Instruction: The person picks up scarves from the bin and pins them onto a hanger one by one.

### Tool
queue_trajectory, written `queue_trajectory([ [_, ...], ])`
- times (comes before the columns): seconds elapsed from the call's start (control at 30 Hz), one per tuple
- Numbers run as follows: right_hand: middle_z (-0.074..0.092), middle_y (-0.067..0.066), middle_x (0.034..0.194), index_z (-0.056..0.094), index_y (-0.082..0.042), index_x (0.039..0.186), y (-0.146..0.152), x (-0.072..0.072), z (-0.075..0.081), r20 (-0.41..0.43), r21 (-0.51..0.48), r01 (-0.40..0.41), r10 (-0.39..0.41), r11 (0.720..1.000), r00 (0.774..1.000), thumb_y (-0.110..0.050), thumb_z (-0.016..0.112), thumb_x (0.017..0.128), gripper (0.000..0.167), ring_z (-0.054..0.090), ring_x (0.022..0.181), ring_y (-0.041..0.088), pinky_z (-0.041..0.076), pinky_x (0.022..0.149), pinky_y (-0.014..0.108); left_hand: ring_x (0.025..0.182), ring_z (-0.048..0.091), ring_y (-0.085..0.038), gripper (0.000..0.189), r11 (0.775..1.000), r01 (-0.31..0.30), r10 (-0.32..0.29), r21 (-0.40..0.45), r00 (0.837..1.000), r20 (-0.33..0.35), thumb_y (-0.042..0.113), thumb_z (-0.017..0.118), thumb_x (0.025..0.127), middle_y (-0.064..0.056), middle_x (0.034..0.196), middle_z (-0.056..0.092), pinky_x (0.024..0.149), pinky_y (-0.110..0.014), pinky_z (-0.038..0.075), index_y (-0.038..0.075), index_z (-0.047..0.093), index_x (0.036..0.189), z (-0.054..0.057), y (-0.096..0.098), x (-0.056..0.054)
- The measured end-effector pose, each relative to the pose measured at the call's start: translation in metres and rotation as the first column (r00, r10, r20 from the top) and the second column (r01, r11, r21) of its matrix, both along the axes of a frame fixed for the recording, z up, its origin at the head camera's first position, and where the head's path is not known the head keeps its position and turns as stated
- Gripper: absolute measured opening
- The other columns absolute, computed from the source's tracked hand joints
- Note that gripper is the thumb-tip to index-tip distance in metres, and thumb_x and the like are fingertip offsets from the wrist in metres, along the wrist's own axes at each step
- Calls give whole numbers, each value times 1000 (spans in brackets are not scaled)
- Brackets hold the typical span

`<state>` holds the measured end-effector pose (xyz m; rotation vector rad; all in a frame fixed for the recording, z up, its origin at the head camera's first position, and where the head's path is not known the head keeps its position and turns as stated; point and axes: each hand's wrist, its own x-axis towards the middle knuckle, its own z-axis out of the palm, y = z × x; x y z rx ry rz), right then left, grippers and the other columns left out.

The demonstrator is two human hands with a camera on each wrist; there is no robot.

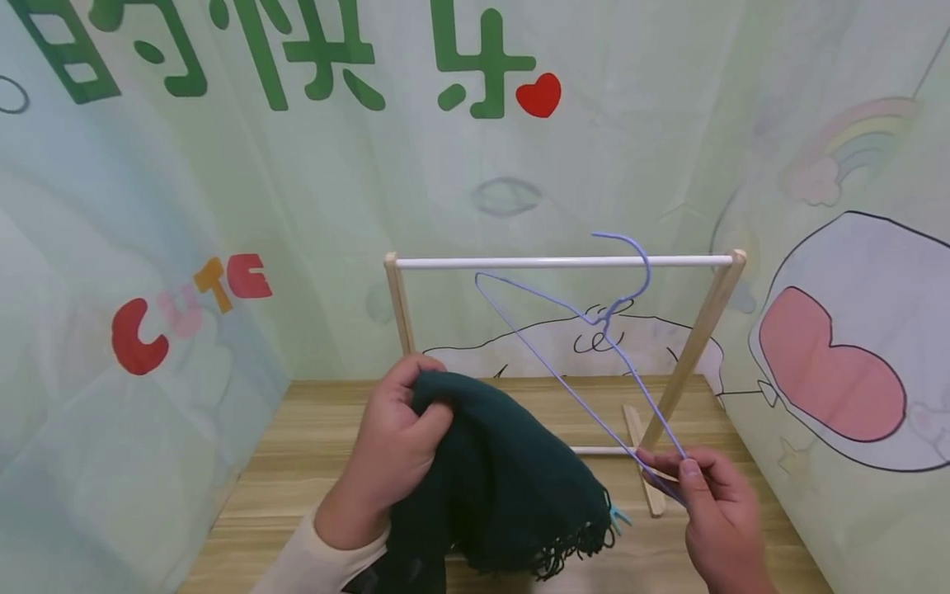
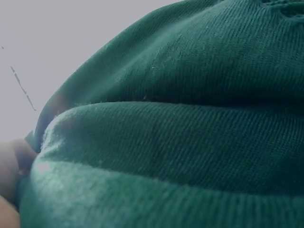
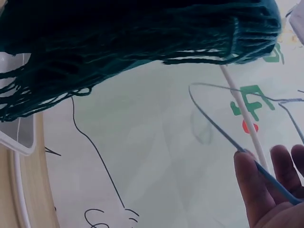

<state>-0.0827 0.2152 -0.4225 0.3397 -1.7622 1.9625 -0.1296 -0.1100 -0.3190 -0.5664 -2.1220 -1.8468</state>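
A dark green knitted scarf (image 1: 512,462) with a fringe hangs from my left hand (image 1: 397,445), whose thumb and fingers pinch its upper edge. Folds of the scarf (image 2: 166,142) fill most of the left wrist view, with a bit of the fingers at the left edge. My right hand (image 1: 716,511) grips a thin blue-purple wire hanger (image 1: 549,367) by one end. The hanger tilts, its hook up near the rack's top bar. In the right wrist view the fringe (image 3: 199,38) hangs across the top, apart from the hanger (image 3: 216,126).
A small rack with a white top bar (image 1: 519,263) and wooden legs (image 1: 693,346) stands on the wood-grain table (image 1: 312,421). Something light blue (image 1: 618,517) shows beside the fringe. A white container (image 3: 21,128) edges into the right wrist view. Printed cloth walls surround the table.
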Motion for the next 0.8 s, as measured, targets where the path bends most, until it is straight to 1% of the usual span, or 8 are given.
queue_trajectory([
  [0.07, 78, 9, 106, 52, 16, 104, 5, 2, 2, 4, 34, -26, 26, 999, 1000, 6, 36, 111, 20, 78, 103, 18, 63, 85, 34, 93, 58, -29, 14, 1000, 7, -7, -1, 1000, 2, -7, 59, 94, -7, 94, 60, 78, -30, 52, 1, 59, 106, -1, 2, -1],
  [0.17, 79, 4, 104, 53, 12, 104, 10, 5, 5, 41, 89, -35, 31, 995, 999, 5, 36, 111, 20, 78, 102, 17, 63, 85, 35, 93, 59, -30, 14, 1000, 16, -16, 3, 1000, 10, -7, 59, 94, -9, 95, 61, 79, -30, 52, 1, 59, 106, -2, 5, -2],
  [0.23, 78, 7, 105, 53, 13, 104, 12, 5, 3, -13, 72, -81, 82, 994, 997, 10, 34, 110, 20, 79, 101, 18, 63, 85, 34, 95, 59, -29, 13, 1000, 16, -16, 11, 1000, 16, -6, 59, 94, -11, 96, 62, 81, -30, 52, 1, 59, 105, -3, 7, -2],
  [0.33, 76, 7, 106, 55, 12, 106, 14, 6, 0, -76, 46, -159, 162, 986, 984, 15, 32, 107, 23, 79, 100, 19, 63, 85, 31, 95, 60, -29, 11, 999, 22, -23, 31, 999, 41, -5, 58, 94, -13, 97, 63, 82, -29, 52, 0, 59, 105, -4, 11, -4],
  [0.4, 74, 9, 107, 56, 13, 109, 15, 6, -3, -114, 33, -208, 210, 978, 971, 19, 31, 106, 26, 79, 99, 20, 63, 85, 30, 94, 61, -29, 10, 998, 24, -28, 49, 997, 77, -5, 58, 95, -13, 97, 64, 83, -29, 52, -1, 59, 104, -4, 13, -6],
  [0.5, 75, 7, 110, 57, 11, 112, 14, 6, -3, -118, 66, -244, 250, 968, 961, 20, 31, 105, 29, 79, 101, 18, 62, 88, 30, 94, 62, -29, 9, 996, 29, -43, 89, 988, 152, -3, 57, 97, -12, 97, 65, 84, -31, 53, -2, 59, 105, -4, 17, -9],
  [0.63, 74, 5, 111, 57, 13, 112, 10, 7, -1, -119, 119, -268, 282, 956, 952, 21, 31, 104, 29, 78, 103, 17, 61, 90, 30, 97, 61, -26, 12, 987, 10, -48, 163, 972, 229, -3, 56, 97, -9, 98, 65, 86, -31, 52, -4, 59, 109, -6, 24, -13],
  [0.8, 77, -3, 106, 62, 4, 108, 4, 6, -4, -107, 161, -231, 249, 960, 962, 22, 33, 103, 34, 77, 100, 10, 61, 87, 25, 94, 61, -19, 15, 963, -35, -43, 268, 959, 280, -5, 57, 95, -5, 99, 64, 82, -26, 53, -8, 58, 109, -13, 33, -18],
])
